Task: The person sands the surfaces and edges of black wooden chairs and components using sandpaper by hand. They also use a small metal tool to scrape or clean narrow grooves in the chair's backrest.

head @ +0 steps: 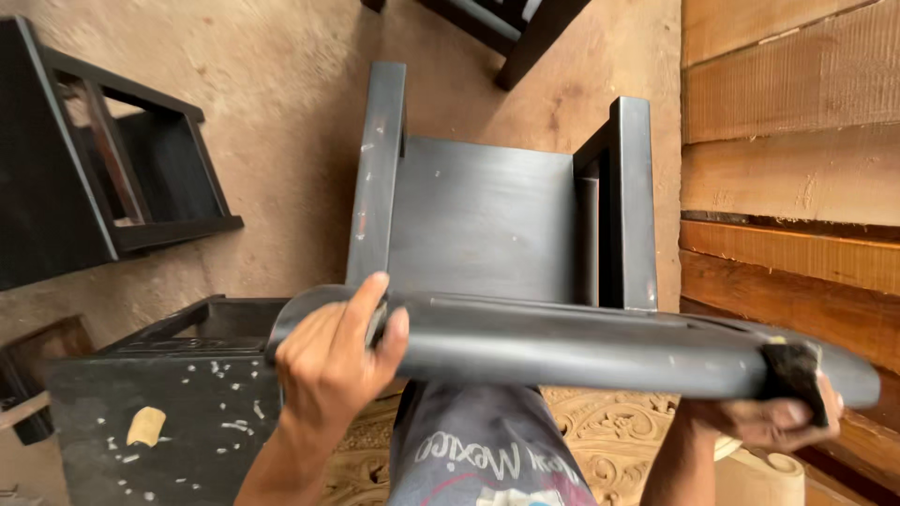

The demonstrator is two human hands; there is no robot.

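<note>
Looking straight down here at a black-painted wooden chair (487, 220) sitting in the middle of the frame, its curved top rail (581, 342) running left to right across the lower half. The left hand (328, 361) is wrapped over the left end of that rail, fingers curled on top and thumb pressed on the near face — so that grip is closed on the rail. The right hand (773, 417) sits at the lower right, under the rail's far end, pinching a small dark sponge or pad (795, 370) against the rail's edge; closed grip on the pad.

Edges: the rail's right tip runs almost up to the stacked wooden planks (787, 141) filling the right side of the frame, so there's very little room there. The chair's two uprights point toward the top of the frame, with the flat seat panel between them.

On the left there's more breathing room — bare dusty floor (281, 112) opens up between the chair and another black frame piece (112, 178) in the upper left. Lower left, a black box-like piece (159, 412) speckled with pale flecks sits just beside the left hand, close to the rail's end. A carved pale wood panel (609, 431) shows at the bottom, under the rail, beside the person's knee in printed fabric (478, 450).
</note>
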